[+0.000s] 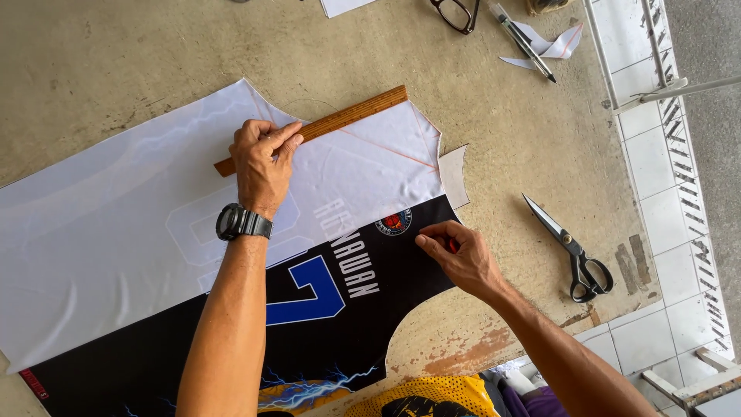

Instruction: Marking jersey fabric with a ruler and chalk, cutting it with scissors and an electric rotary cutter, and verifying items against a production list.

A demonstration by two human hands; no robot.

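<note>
- The left hand (261, 166) is pressed flat on a wooden ruler (340, 120), pinning it against the white fabric panel (116, 232); the fingers are spread, not clenched.
- The ruler is laid slanting, its far end pointing towards 2 o'clock.
- A small red marker (451, 245) is pinched in the right hand (461, 259), at 4 o'clock from the ruler, on the black jersey piece (355, 309).
- Black scissors (575, 255) are seen at 3 o'clock of the right hand, well apart, on the worn table (116, 69).
- Eyeglasses (457, 13) and a pen (525, 42) are found at 12 o'clock.
</note>
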